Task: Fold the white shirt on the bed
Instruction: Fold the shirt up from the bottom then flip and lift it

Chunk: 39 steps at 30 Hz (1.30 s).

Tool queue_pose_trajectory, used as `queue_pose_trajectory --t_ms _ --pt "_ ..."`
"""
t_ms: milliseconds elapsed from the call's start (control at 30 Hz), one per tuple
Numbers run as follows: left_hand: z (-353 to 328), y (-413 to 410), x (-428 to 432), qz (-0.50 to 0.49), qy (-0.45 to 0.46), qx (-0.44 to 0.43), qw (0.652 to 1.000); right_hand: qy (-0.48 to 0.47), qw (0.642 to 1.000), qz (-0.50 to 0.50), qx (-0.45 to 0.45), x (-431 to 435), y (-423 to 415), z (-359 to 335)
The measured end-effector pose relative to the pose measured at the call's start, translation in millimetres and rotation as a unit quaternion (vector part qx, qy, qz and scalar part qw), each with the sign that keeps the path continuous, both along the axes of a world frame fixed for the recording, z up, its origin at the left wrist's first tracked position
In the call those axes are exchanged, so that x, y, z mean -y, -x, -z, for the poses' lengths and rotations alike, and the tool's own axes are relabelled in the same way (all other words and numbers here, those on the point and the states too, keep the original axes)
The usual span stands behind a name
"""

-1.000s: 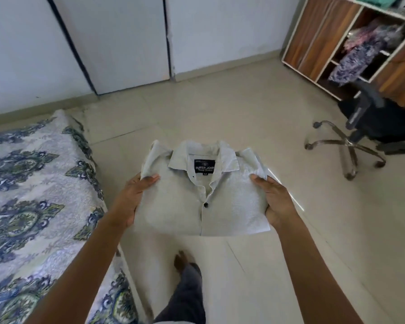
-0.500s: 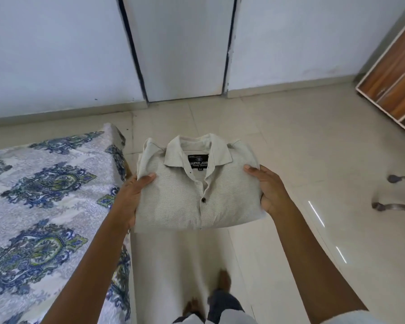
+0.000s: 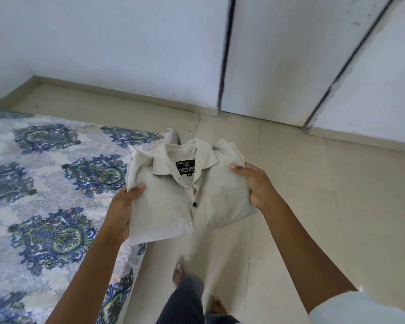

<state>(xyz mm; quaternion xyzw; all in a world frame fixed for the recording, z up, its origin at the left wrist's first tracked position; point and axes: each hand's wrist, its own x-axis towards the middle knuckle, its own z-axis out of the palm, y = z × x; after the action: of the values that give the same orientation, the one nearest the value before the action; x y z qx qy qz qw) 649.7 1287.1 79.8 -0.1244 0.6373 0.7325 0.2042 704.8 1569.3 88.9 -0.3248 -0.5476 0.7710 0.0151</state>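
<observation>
Folded white shirt (image 3: 187,195), collar up, held level beside the bed (image 3: 45,183) corner

The folded off-white collared shirt (image 3: 220,202) is showing a matt, finely grained woven cloth, the blue-and-white patterned bed cover (image 3: 45,183) is looking like soft quilted fabric, and the beige floor tiles (image 3: 325,218) are gleaming smooth and faintly glossy.

Off-white shirt (image 3: 187,197), black label (image 3: 185,168); blue-green medallion bedspread (image 3: 45,183).
</observation>
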Motion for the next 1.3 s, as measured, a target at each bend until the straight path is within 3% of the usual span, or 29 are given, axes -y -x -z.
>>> queue_pose_trajectory --t_ms 367,733,900,1100,1300 --pt "51.4 122.5 44.1 -0.182 -0.066 0.058 0.979 -0.061 0.975 -0.208 0.039 48.6 238.8 35.7" --pt "157.8 214.5 66.2 -0.344 -0.161 0.157 0.912 -0.198 0.889 -0.408 0.061 121.1 448.3 131.1" --pt "218.7 249.0 54.2 -0.422 -0.182 0.183 0.869 -0.239 0.842 -0.479 0.069 140.4 514.4 194.6" --pt "271.6 274.0 39.0 -0.466 -0.197 0.196 0.84 -0.272 0.813 -0.505 0.095 139.1 556.5 252.1" --pt "304.9 279.6 33.5 -0.46 -0.143 0.255 0.838 -0.304 0.779 -0.53 0.144 135.6 570.8 294.2"
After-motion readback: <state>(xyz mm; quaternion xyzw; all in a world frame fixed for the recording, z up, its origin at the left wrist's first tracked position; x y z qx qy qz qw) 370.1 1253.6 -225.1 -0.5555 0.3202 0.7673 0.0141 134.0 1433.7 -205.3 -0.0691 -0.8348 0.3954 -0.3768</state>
